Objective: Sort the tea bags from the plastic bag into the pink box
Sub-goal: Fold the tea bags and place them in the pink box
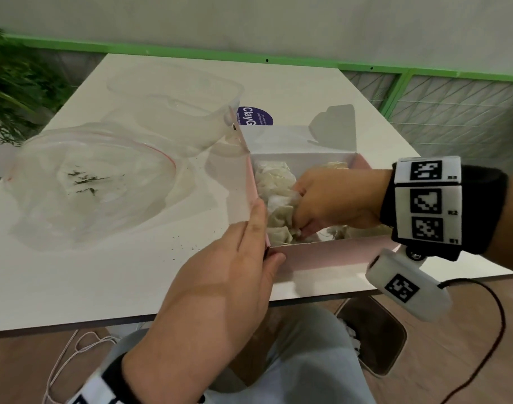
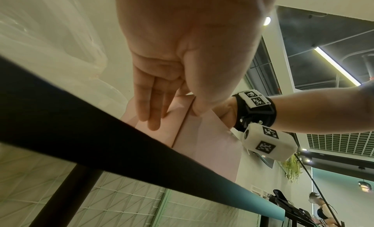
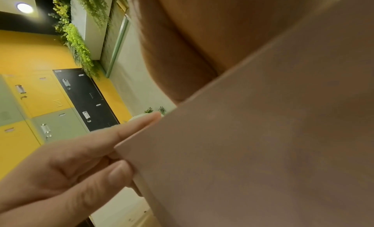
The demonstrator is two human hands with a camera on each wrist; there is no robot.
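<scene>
I sit in what looks like a shared office or co-working space. Yellow, green and black lockers (image 3: pixel 50 105) line one wall, hanging plants (image 3: pixel 79 43) trail from a planter, the dark open ceiling (image 2: pixel 323 38) carries strip lights and a vent grille, and my white table (image 1: pixel 293 91) stands against a green-framed mesh partition (image 1: pixel 453 112).

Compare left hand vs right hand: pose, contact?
Left hand lies outside the pink box, fingers straight along its near-left corner; right hand reaches inside. Left touches only cardboard; right's fingers curl into the tea bags. Both meet the box.
</scene>
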